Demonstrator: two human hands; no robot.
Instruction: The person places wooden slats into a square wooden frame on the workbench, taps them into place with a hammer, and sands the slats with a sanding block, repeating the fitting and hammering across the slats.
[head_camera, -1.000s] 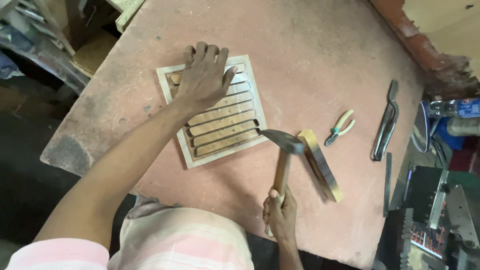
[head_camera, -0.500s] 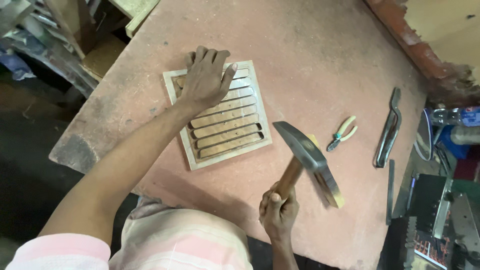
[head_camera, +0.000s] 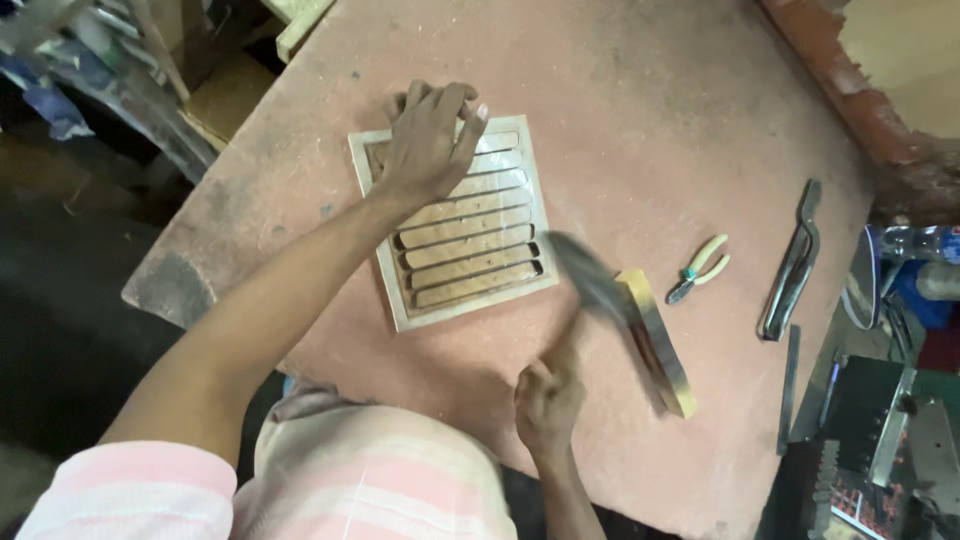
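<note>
A square pale vent grille with several slats (head_camera: 470, 250) lies flat on the reddish worktable (head_camera: 640, 120). My left hand (head_camera: 428, 142) presses down on the grille's upper left part, fingers spread. My right hand (head_camera: 548, 400) grips the wooden handle of a hammer (head_camera: 590, 285), whose dark metal head is blurred in motion just beside the grille's lower right corner. A flat metal bar (head_camera: 660, 345) lies right of the hammer head.
Small pliers with pale handles (head_camera: 700, 268) lie to the right. A dark metal tool (head_camera: 795, 262) and a thin strip (head_camera: 788, 390) rest near the table's right edge. Clutter and a machine (head_camera: 880, 440) stand at the far right. Scrap fills the upper left.
The hammer was raised half a second ago and has swung down towards the grille's lower right corner. My left hand stays pressed on the grille.
</note>
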